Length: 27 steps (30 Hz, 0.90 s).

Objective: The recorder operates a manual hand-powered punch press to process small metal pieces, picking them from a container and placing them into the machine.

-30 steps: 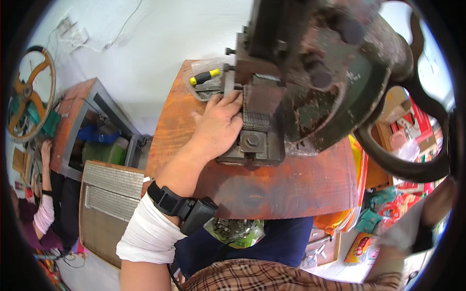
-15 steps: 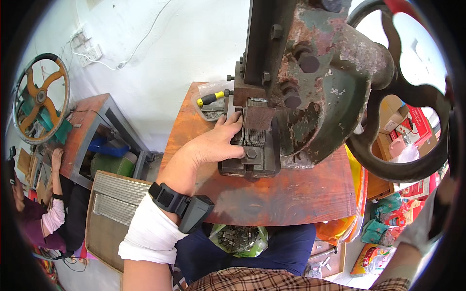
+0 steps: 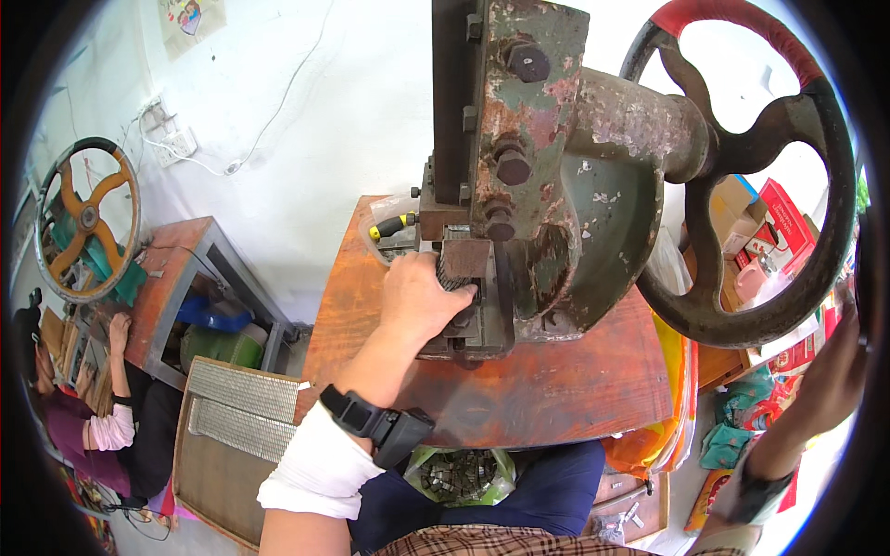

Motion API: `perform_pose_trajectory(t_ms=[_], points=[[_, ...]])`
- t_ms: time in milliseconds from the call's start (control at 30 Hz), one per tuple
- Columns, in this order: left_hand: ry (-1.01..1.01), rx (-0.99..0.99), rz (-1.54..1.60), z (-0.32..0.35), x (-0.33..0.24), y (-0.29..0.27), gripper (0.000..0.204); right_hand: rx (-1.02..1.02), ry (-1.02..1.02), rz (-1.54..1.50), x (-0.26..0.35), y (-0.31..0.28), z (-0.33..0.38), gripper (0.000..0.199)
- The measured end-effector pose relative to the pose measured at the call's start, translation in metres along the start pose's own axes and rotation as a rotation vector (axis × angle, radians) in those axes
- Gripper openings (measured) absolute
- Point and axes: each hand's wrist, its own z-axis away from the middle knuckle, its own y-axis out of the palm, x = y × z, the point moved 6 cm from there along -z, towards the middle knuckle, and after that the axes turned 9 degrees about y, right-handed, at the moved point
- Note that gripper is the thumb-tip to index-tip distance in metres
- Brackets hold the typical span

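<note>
My left hand (image 3: 419,295) reaches into the bed of a green, worn hand press (image 3: 538,120). Its thumb and fingers close round a small stack of thin metal pieces (image 3: 451,281), mostly hidden by the fingers, just under the press's metal block (image 3: 465,259). A dark strap with a black box sits on my left wrist. At the right rim my right hand (image 3: 834,366) is smeared by motion. It is beside the lower right of the large handwheel (image 3: 842,232), and I cannot tell whether it touches the wheel.
The press stands on a brown wooden table (image 3: 547,398). Behind it, a clear tub (image 3: 378,248) holds a yellow-black handled tool (image 3: 391,225). A bag of metal pieces (image 3: 461,475) lies at my lap. Rows of metal parts fill part of a tray (image 3: 218,491). Another person (image 3: 111,431) works at left.
My left fingers have closed further round the metal stack. My right hand has come up into view beside the wheel. The whole view has shifted, and the press appears further left.
</note>
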Motion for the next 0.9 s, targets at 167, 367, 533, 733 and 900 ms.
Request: perform_pose_trajectory(t_ms=[167,367,533,733,900], points=[[-0.043,-0.048,0.038,0.009,0.009,-0.008,0.039,0.563,-0.1,-0.24,0.045,0.05,0.106,0.022],[-0.501,-0.105,0.714,0.118,0.046,-0.053,0.037,0.76,0.314,-0.264,-0.007,0.074,0.187,0.023],[-0.001,0.021,0.311,0.158,0.013,-0.016,0.041,1.074,0.278,-0.395,0.025,0.113,0.25,0.021],[0.069,0.083,0.192,0.156,-0.003,0.012,0.073,1.204,-0.292,-0.385,0.136,0.153,0.279,0.067],[-0.013,0.072,0.314,0.16,0.003,0.019,0.087,1.234,-0.441,-0.254,0.158,0.175,0.299,0.071]])
